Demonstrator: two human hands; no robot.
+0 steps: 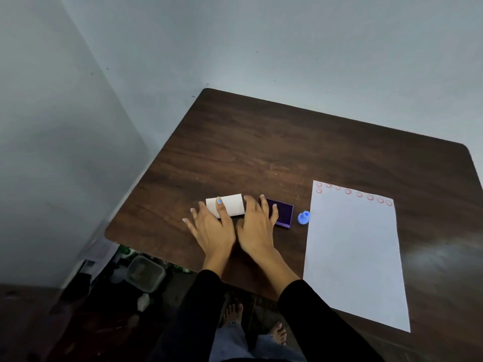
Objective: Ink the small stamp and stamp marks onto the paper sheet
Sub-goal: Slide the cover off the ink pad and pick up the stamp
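Note:
A small blue stamp (303, 217) stands on the dark wooden table (274, 142), just left of the white paper sheet (352, 254). The sheet carries a row of red smiley marks along its top edge and one more below at the left. A purple ink pad (282, 212) lies open left of the stamp, with its white lid (230, 204) beside it. My left hand (211, 228) lies flat, fingers spread, with fingertips on the lid. My right hand (257, 226) lies flat too, fingertips on the ink pad's left edge. Neither hand holds anything.
The table stands in a corner of pale walls. Below its left edge, on the floor, sit a plastic container (145, 273) and some bottles. My bare feet (232, 313) show under the table's near edge.

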